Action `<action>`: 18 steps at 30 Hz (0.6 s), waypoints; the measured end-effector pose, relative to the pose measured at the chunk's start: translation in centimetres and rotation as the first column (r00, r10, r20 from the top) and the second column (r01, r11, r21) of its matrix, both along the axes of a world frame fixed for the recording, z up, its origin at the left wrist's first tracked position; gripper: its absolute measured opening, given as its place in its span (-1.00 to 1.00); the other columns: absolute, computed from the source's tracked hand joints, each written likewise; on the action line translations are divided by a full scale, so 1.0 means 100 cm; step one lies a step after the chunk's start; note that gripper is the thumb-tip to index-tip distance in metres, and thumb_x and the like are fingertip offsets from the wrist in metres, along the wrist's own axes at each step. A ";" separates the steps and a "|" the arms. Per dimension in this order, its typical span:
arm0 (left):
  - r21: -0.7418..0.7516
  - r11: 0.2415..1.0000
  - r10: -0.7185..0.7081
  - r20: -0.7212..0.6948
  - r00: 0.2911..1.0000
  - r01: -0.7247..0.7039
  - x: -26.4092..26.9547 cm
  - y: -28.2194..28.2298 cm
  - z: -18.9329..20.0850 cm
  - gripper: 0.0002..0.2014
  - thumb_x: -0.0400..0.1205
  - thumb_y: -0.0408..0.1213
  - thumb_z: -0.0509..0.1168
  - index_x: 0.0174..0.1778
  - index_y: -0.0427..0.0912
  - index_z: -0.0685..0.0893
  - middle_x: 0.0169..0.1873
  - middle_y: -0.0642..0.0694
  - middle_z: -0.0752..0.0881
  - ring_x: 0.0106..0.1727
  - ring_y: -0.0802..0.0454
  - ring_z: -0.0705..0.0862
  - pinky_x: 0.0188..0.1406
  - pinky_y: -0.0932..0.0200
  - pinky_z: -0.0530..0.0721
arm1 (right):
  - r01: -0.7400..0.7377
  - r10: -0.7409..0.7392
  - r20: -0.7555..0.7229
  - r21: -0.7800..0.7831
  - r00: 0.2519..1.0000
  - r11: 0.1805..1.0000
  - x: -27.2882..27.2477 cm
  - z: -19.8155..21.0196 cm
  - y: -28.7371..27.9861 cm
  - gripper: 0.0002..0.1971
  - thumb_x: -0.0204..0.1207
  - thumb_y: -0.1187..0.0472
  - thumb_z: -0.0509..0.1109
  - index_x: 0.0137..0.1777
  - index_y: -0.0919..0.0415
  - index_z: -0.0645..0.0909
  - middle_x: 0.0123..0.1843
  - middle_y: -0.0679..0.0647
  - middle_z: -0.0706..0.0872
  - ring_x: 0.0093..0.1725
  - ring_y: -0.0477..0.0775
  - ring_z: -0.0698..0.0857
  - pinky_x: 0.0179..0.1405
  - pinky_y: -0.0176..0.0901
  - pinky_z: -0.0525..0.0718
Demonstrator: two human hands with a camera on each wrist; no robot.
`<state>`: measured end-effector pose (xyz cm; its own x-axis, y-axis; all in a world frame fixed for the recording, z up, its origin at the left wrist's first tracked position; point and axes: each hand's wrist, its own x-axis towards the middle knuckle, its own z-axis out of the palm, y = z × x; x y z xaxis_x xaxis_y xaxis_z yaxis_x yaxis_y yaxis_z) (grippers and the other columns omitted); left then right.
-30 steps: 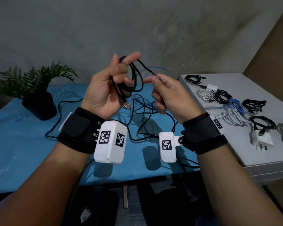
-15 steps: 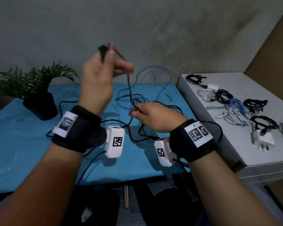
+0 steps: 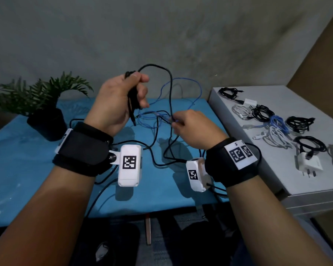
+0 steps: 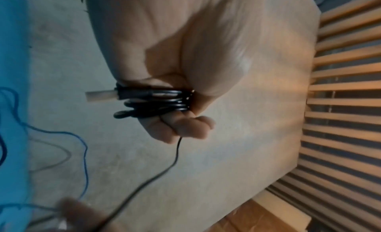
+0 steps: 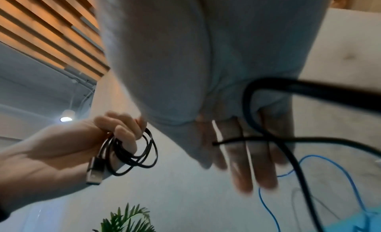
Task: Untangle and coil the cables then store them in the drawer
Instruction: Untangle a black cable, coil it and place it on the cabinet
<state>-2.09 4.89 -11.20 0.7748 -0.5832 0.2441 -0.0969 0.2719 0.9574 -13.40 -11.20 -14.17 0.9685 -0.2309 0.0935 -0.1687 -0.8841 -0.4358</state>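
So I'm mid-coil on the black USB cable (image 5: 132, 152) right now. My left hand (image 3: 117, 100) is up in the air with the fingers curled tight around a few finished loops, and the plug end (image 5: 94, 173) dangles just below my palm. The free run arcs up from my fist, then drops down to my right hand (image 3: 192, 127), which sits lower, just above the blue table (image 3: 27, 169). Those fingertips look pinched on the strand, though the wrist view is blurry, so that's partly a guess.

The rest of the black cable trails under my right wrist, mixed with a blue cable (image 3: 181, 87) lying just past my fingers. Next up, I reckon: slide my right hand along, feed another loop to the left, and shake off the blue one. The drawer isn't in view.
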 end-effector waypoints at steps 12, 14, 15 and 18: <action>0.104 0.994 0.046 0.001 0.999 -0.046 -0.013 -0.012 -0.007 -0.74 0.85 -0.24 0.12 -0.08 -0.22 0.62 -0.58 0.05 0.40 -0.61 0.10 0.34 -0.39 0.12 0.50 | 0.031 -0.036 0.512 0.018 0.858 0.999 0.006 0.013 0.036 -0.40 0.77 0.23 0.16 0.77 0.30 0.11 0.80 0.24 0.13 0.78 0.17 0.16 0.72 0.21 0.22; 0.022 0.997 -0.074 -0.109 0.991 0.077 -0.018 -0.012 -0.001 -0.71 0.86 -0.21 0.09 -0.09 -0.22 0.61 -0.59 0.04 0.29 -0.65 0.12 0.23 -0.47 0.19 0.47 | 0.020 -0.037 0.421 0.046 0.906 0.999 0.012 0.005 0.031 -0.45 0.82 0.25 0.12 0.77 0.32 0.12 0.80 0.23 0.12 0.79 0.15 0.13 0.73 0.16 0.21; -0.029 0.989 -0.150 -0.156 0.976 0.148 -0.020 -0.011 0.002 -0.69 0.86 -0.19 0.07 -0.07 -0.23 0.62 -0.59 0.05 0.26 -0.67 0.14 0.20 -0.51 0.22 0.45 | 0.006 -0.030 0.404 0.062 0.914 0.998 0.013 0.001 0.028 -0.46 0.82 0.28 0.12 0.77 0.32 0.14 0.80 0.22 0.14 0.78 0.13 0.15 0.73 0.08 0.20; -0.187 0.933 -0.348 -0.243 0.906 0.308 -0.027 -0.010 0.010 -0.60 0.87 -0.14 -0.01 0.15 -0.33 0.67 -0.63 0.10 0.26 -0.70 0.19 0.23 -0.51 0.30 0.48 | -0.014 -0.055 0.460 0.145 0.886 0.989 0.012 -0.004 0.026 -0.45 0.78 0.35 0.17 0.75 0.26 0.22 0.74 0.19 0.33 0.69 0.09 0.36 0.61 -0.31 0.29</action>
<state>-4.84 3.90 -10.19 0.5933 -0.7903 0.1533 0.2751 0.3781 0.8839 -12.22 -8.62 -14.56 0.8184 -0.2944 0.4936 0.0641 -0.8068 -0.5874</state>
